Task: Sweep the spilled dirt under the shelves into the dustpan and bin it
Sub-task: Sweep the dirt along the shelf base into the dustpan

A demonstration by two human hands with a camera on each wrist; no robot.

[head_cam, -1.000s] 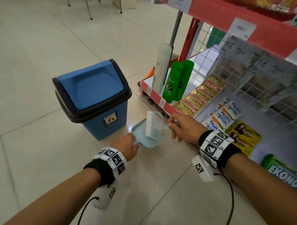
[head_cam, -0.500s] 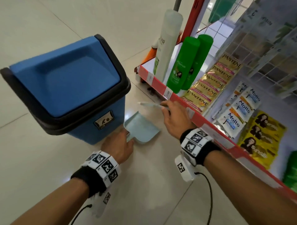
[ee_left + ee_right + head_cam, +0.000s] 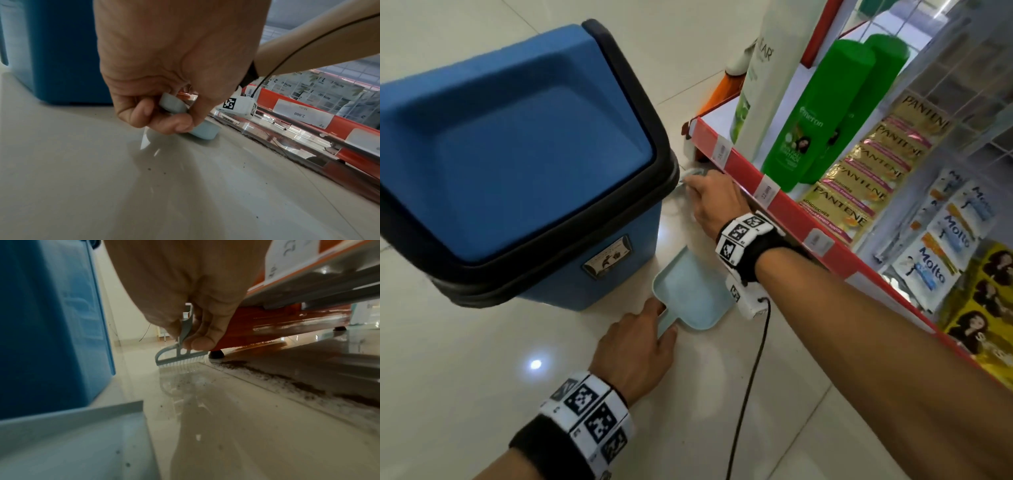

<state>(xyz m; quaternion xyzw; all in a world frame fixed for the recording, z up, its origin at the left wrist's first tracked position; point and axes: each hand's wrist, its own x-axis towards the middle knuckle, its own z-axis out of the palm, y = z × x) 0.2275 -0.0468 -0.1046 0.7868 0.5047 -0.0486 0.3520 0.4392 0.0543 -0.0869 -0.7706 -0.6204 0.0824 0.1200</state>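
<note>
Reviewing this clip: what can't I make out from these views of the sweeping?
- Brush: in the head view the bin and right hand hide nearly all of it.
- Dirt: its reach under the shelf is hidden there; the right wrist view's edge cuts it off.
- Dustpan handle: the left hand grip covers it.
- Bin contents: the lid is closed.
</note>
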